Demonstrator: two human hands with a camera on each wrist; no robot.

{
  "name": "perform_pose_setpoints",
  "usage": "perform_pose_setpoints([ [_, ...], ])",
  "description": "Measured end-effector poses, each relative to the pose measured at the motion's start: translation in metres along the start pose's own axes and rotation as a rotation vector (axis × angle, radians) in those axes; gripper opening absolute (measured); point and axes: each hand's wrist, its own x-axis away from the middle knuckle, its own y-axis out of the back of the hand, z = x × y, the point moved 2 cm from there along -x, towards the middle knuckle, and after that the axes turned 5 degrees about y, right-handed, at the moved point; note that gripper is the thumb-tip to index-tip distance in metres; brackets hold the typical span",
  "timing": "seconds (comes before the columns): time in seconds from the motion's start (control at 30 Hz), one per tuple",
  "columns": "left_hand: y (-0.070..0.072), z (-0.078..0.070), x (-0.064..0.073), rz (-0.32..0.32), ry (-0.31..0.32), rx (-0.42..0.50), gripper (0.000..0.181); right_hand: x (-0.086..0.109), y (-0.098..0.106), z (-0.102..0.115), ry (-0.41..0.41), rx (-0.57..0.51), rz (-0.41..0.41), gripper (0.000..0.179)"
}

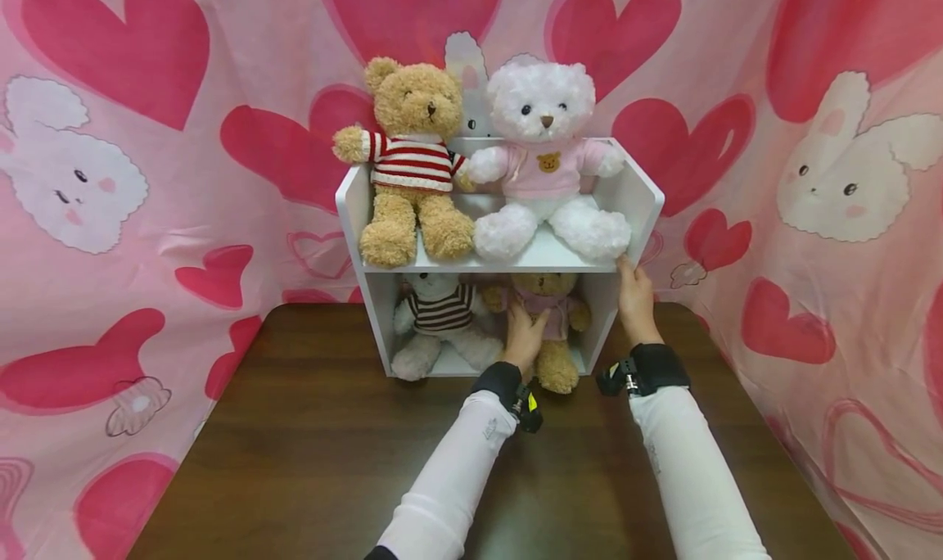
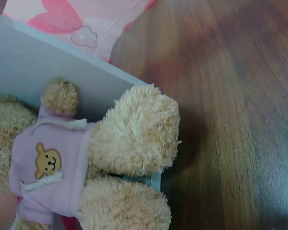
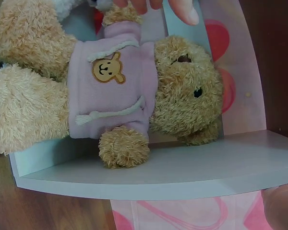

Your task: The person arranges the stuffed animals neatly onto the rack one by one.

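A tan teddy bear (image 1: 556,363) in a pink hoodie sits in the lower right of a white two-tier shelf (image 1: 516,270), its feet poking past the front edge. My left hand (image 1: 525,336) reaches in front of this bear, and its loosely extended fingers (image 3: 185,9) show close by the bear's arm in the right wrist view. Against the outside of the shelf's right side panel rests my right hand (image 1: 635,298), just below the middle board. To the left of the tan bear sits a pale bear (image 1: 442,314) in a brown-striped top, its head partly hidden by the board.
On the upper tier sit a tan bear (image 1: 416,163) in a red-striped sweater and a white bear (image 1: 543,167) in a pink top. The shelf stands at the back of a dark wooden table (image 1: 309,462). A pink heart-patterned cloth (image 1: 243,52) hangs behind.
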Motion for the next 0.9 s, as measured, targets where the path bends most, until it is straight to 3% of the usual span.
perform_pose_setpoints([
  [0.1, 0.005, 0.001, -0.001, 0.033, -0.011, -0.014, 0.072, 0.000, -0.001, 0.001, 0.003, 0.004, 0.000, 0.058],
  [0.37, 0.019, -0.004, -0.006, 0.157, -0.119, -0.105, 0.061, 0.000, -0.002, 0.001, 0.004, 0.001, 0.007, 0.057],
  [0.73, 0.044, -0.022, 0.004, 0.305, -0.268, -0.486, 0.056, 0.001, 0.001, 0.001, -0.014, 0.000, 0.058, 0.062],
  [0.9, 0.057, -0.030, 0.008, 0.359, -0.310, -0.574, 0.058, 0.001, 0.004, 0.003, -0.017, 0.014, 0.064, 0.063],
])
